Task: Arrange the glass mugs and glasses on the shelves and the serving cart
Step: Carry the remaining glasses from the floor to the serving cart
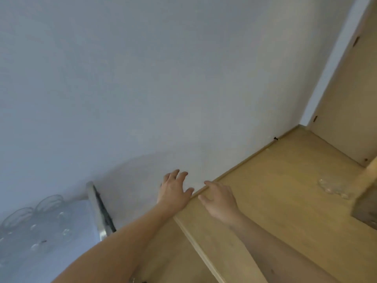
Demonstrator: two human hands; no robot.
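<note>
Two bare hands, both spread and holding nothing, at the wooden shelf's back corner.

The left hand (175, 189) hovers just off the edge of the wooden shelf (265, 201), fingers splayed toward the white wall (163, 78); the right hand (220, 198) lies flat over the shelf's corner. Farther right on the shelf a blurred glass (330, 185) stands. Left of the shelf, more glasses (49, 203) sit on the metal serving cart (61, 237).
</note>
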